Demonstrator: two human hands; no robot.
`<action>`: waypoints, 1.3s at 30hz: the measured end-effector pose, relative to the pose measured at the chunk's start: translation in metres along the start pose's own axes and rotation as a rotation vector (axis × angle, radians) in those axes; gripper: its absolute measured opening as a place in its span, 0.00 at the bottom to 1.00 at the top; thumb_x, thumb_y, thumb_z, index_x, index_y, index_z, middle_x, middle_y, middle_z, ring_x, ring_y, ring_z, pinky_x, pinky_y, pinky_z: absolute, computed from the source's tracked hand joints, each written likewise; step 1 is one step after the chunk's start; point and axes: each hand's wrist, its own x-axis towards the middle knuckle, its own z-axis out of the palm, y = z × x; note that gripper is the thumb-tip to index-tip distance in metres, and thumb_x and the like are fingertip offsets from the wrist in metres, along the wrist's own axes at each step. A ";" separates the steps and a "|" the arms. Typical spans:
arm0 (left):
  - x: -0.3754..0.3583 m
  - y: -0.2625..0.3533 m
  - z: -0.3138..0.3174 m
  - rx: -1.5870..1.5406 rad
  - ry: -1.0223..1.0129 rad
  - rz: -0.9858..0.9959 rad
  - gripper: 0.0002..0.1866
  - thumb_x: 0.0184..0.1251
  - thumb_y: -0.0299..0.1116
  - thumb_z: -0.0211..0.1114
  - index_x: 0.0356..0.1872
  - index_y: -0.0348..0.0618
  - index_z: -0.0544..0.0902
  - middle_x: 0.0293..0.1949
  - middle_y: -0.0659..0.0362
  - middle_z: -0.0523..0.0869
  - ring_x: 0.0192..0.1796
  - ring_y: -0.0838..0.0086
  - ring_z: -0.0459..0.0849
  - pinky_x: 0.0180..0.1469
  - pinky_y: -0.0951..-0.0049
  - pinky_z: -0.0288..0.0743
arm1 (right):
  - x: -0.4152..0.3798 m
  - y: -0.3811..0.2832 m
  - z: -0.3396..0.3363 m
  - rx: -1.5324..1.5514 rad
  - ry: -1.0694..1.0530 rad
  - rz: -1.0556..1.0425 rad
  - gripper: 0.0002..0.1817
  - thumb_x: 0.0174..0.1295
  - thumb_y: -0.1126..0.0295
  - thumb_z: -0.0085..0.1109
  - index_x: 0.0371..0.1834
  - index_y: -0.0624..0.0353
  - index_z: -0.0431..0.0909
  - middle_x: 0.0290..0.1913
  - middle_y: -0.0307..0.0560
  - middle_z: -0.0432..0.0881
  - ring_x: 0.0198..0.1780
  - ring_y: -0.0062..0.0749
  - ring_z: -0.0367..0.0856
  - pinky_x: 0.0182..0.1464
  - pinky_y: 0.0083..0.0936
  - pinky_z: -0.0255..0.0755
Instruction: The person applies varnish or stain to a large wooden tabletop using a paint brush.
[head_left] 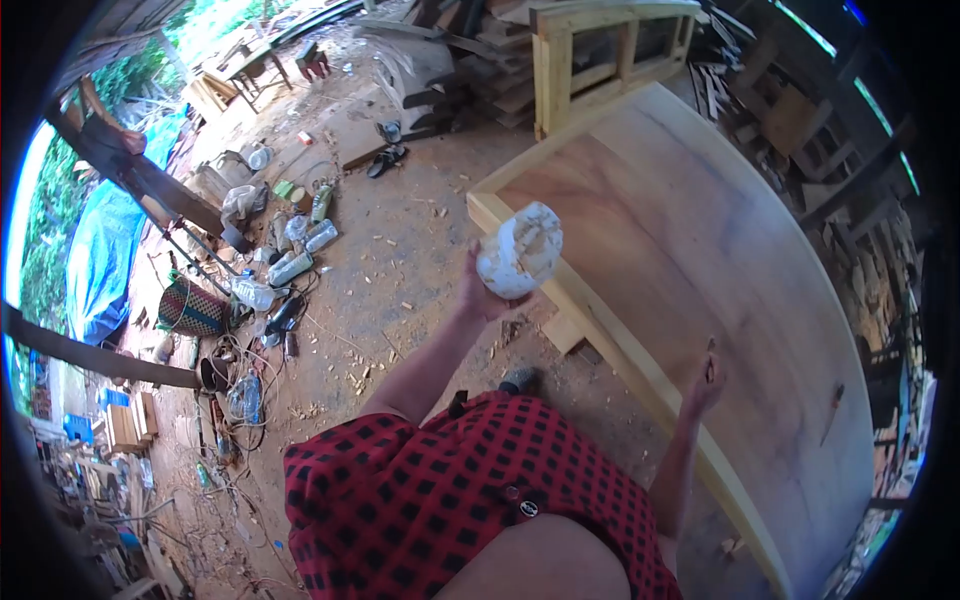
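Observation:
A white tub [520, 250] with crusted, whitish-tan contents sits in my left hand [483, 290], whose fingers wrap round its side and base near the panel's corner. My right hand [708, 382] is over the large wooden panel [640, 230], its fingers closed round a small thin tool [711, 345] that is too small to name. The panel has a pale wooden frame along its near edge. A thin tool with a dark handle [838, 395] lies on the panel to the right of my right hand.
Plastic bottles [290, 268], a woven basket [190, 307] and cables litter the floor at left. Sandals [386, 161] lie farther ahead. A wooden frame [555, 75] stands beyond the panel, beside stacked boards [470, 70]. A wooden post [150, 185] slants at left.

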 end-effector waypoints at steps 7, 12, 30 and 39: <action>-0.019 0.019 0.005 0.085 -0.017 0.053 0.46 0.50 0.74 0.47 0.67 0.58 0.61 0.64 0.54 0.66 0.60 0.45 0.69 0.52 0.45 0.70 | -0.091 -0.118 0.004 0.256 -0.413 -0.252 0.07 0.63 0.69 0.55 0.38 0.60 0.80 0.35 0.44 0.81 0.41 0.34 0.79 0.45 0.23 0.69; -0.045 0.036 0.003 0.010 0.037 0.082 0.45 0.50 0.73 0.50 0.66 0.56 0.62 0.65 0.50 0.66 0.61 0.44 0.68 0.54 0.40 0.66 | -0.073 -0.140 -0.010 0.791 -0.454 0.255 0.05 0.63 0.71 0.56 0.37 0.59 0.80 0.34 0.33 0.78 0.38 0.19 0.74 0.42 0.18 0.67; -0.029 0.049 -0.013 0.002 0.049 0.104 0.41 0.51 0.74 0.47 0.62 0.62 0.68 0.62 0.59 0.71 0.59 0.54 0.71 0.53 0.43 0.66 | -0.040 -0.097 0.056 0.591 -0.354 0.235 0.08 0.65 0.70 0.54 0.42 0.62 0.80 0.41 0.41 0.81 0.43 0.23 0.77 0.47 0.21 0.69; -0.007 0.130 -0.068 -0.092 0.097 0.088 0.39 0.55 0.71 0.47 0.64 0.61 0.67 0.63 0.57 0.69 0.62 0.53 0.69 0.56 0.43 0.63 | -0.034 -0.077 0.118 -0.164 -0.245 -0.050 0.13 0.66 0.65 0.52 0.45 0.62 0.79 0.41 0.52 0.78 0.45 0.37 0.76 0.44 0.32 0.70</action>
